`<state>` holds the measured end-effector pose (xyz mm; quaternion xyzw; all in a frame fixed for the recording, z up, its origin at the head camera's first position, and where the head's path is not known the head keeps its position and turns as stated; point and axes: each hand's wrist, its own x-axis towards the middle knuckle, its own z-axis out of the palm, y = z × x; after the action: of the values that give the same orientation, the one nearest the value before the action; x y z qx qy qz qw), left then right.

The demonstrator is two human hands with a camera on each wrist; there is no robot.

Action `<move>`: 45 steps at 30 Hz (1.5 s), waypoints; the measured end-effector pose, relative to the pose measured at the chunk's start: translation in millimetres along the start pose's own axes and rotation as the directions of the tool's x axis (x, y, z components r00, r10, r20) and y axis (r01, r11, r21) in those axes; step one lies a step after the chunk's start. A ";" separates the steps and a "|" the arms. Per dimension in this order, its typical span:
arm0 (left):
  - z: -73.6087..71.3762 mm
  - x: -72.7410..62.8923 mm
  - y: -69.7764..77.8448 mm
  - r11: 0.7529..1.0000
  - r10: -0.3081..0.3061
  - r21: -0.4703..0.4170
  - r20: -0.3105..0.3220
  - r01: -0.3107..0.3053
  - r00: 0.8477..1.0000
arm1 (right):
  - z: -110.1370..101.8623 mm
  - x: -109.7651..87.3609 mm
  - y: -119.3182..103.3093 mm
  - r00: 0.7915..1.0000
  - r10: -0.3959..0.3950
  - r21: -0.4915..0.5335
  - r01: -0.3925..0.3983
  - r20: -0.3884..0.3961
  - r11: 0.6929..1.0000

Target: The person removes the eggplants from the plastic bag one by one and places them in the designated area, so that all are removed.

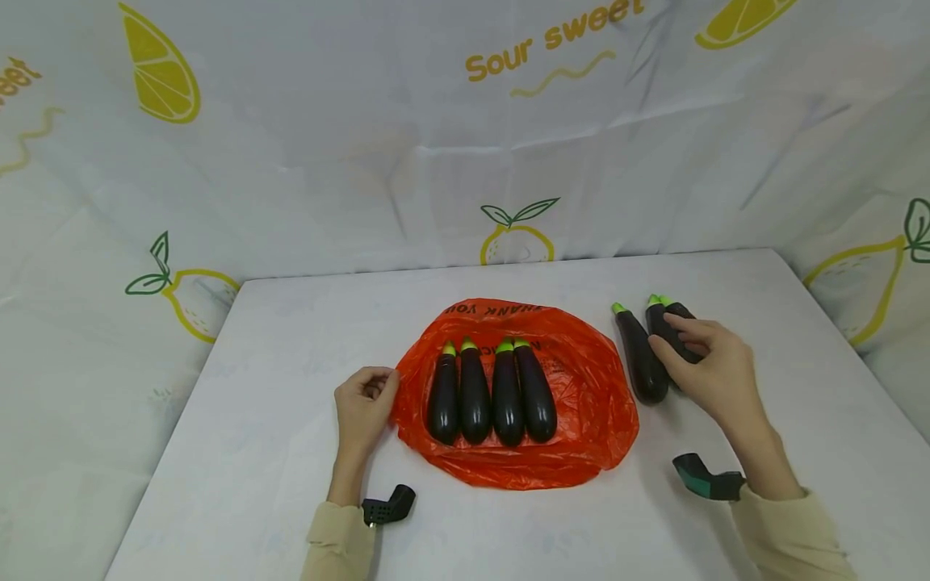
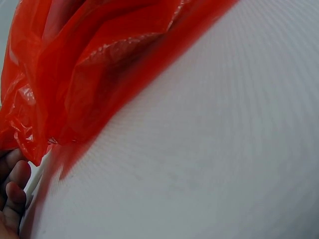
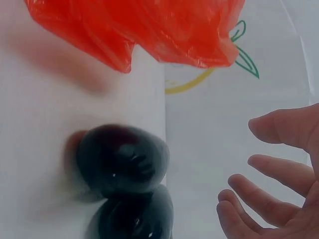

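Observation:
A red plastic bag (image 1: 596, 403) with dark print lies spread on the table, several dark eggplants (image 1: 475, 395) side by side on it, green stem ends to the back. My left hand (image 1: 366, 403) pinches the bag's left edge; in the left wrist view its curled fingers (image 2: 19, 174) are at the bag's hem. To the bag's right lies a loose eggplant (image 1: 643, 359), and beside it another eggplant (image 1: 663, 327) partly hidden under my right hand (image 1: 715, 363). That hand hovers over them, thumb and fingers spread apart with nothing between them in the right wrist view.
The white table (image 1: 276, 339) ends at a back edge against a hanging cloth (image 1: 327, 161) printed with lemons and lettering. A black wrist device (image 1: 388, 506) sits at the left wrist and another black and green device (image 1: 705, 478) at the right.

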<state>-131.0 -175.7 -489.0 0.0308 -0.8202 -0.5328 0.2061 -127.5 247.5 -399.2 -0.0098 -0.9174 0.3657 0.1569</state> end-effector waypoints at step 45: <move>-2.8 1.3 -11.1 1.000 0.023 -0.014 0.022 -0.022 1.000 | 36.5 -26.8 -70.7 0.974 -0.114 0.094 0.097 0.194 0.991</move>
<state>-133.0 -183.2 -497.4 0.0143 -0.8191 -0.5363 0.2032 -105.9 167.8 -384.0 0.0820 -0.9115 0.3942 0.0840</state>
